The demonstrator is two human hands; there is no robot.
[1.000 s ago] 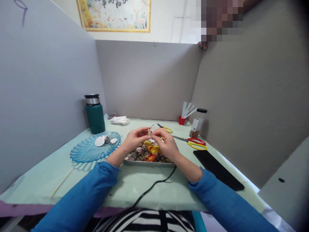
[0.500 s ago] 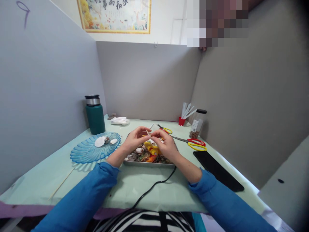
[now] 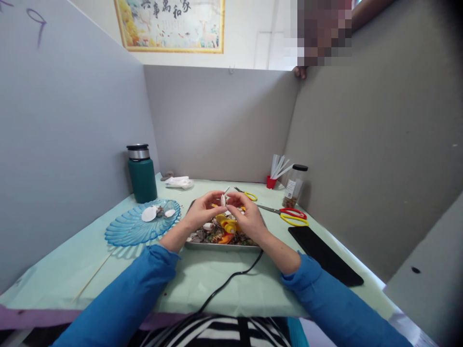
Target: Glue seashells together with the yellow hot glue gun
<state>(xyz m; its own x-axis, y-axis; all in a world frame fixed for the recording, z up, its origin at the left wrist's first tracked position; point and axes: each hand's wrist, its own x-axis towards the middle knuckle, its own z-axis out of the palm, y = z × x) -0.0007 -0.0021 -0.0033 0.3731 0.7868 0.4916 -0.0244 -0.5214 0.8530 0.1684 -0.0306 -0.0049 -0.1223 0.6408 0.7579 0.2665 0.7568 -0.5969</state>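
Note:
Both my hands meet over a metal tray (image 3: 220, 245) filled with mixed shells and small coloured bits. My left hand (image 3: 201, 212) and my right hand (image 3: 246, 215) pinch a small pale shell (image 3: 223, 199) between their fingertips, held just above the tray. A yellow glue bottle (image 3: 226, 223) lies in the tray under my right hand. To the left, a blue glass shell-shaped dish (image 3: 141, 225) holds a few white shells (image 3: 149, 213).
A green flask (image 3: 141, 173) stands at the back left. Red-and-yellow scissors (image 3: 289, 214), smaller yellow scissors (image 3: 248, 194), a red cup of sticks (image 3: 274, 177), a jar (image 3: 294, 185) and a black phone (image 3: 324, 254) lie right. A black cable (image 3: 224, 284) runs toward me. Another person's fingers (image 3: 300, 72) rest on the partition.
My hands stay together over the tray, turning the small shell slightly between the fingertips. The view has tilted a little.

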